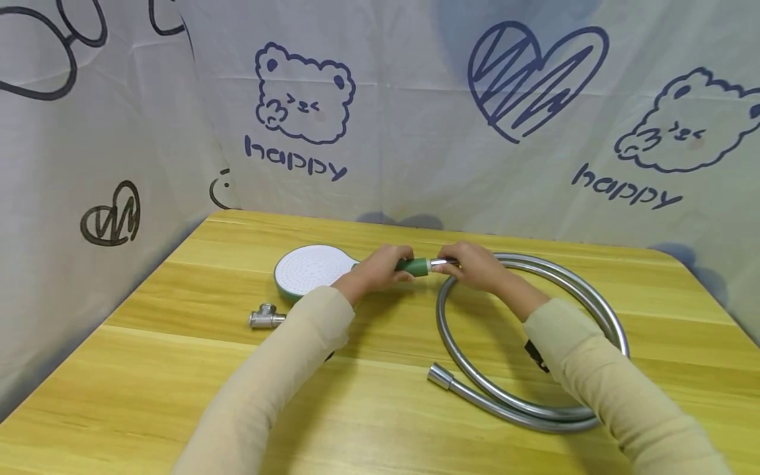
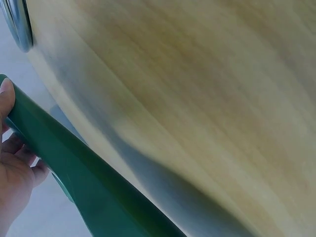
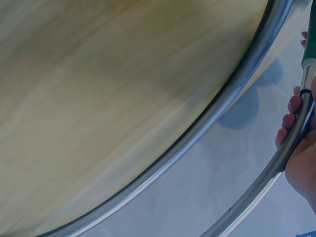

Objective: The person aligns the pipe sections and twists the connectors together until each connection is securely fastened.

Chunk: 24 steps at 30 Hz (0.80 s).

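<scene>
A green shower head (image 1: 315, 270) with a white spray face is held by its handle in my left hand (image 1: 382, 269). In the left wrist view, fingers and thumb grip the green handle (image 2: 74, 153) near its end. My right hand (image 1: 475, 265) grips the metal end fitting of a silver shower hose (image 1: 594, 297), right at the end of the handle. From the right wrist view, the hose (image 3: 276, 168) runs through the curled fingers, its fitting (image 3: 307, 78) meeting the green handle. The hose's other end, a wider metal connector (image 1: 440, 376), lies on the table.
A small chrome angle valve (image 1: 266, 318) lies left of the hands, partly hidden by the left sleeve (image 1: 285, 369). The hose lies coiled on the wooden table (image 1: 368, 409). Behind the table hangs a white cloth (image 1: 410, 132) with drawn bears and hearts.
</scene>
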{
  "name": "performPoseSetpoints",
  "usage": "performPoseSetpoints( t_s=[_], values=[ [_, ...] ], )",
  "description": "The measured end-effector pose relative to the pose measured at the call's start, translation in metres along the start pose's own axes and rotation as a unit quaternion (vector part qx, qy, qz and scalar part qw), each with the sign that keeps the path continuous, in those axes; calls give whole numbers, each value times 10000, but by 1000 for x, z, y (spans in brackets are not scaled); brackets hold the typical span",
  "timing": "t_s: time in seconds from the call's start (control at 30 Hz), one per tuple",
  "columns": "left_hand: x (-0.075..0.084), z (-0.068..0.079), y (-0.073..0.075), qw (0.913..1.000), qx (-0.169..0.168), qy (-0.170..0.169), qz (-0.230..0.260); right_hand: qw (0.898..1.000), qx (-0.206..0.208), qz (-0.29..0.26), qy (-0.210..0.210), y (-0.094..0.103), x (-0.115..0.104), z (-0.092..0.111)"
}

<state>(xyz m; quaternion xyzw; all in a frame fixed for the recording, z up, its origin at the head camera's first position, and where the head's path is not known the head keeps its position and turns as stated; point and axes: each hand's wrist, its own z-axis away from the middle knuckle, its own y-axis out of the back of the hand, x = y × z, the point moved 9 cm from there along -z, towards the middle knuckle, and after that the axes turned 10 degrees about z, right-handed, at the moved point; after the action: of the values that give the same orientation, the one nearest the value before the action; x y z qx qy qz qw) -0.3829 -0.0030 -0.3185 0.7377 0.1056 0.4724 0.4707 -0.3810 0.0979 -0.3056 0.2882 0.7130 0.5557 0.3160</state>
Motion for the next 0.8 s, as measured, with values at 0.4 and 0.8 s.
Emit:
performPoseSetpoints(
  t_s=[0.4,0.8],
  values=[
    [-3,-2,0,10000,-7,60,-43,9999,-49,54,-143,-1,0,-2],
    [-2,-2,0,9999,46,-52,-93,9978,-92,-633,-164,-2,4,0]
  ],
)
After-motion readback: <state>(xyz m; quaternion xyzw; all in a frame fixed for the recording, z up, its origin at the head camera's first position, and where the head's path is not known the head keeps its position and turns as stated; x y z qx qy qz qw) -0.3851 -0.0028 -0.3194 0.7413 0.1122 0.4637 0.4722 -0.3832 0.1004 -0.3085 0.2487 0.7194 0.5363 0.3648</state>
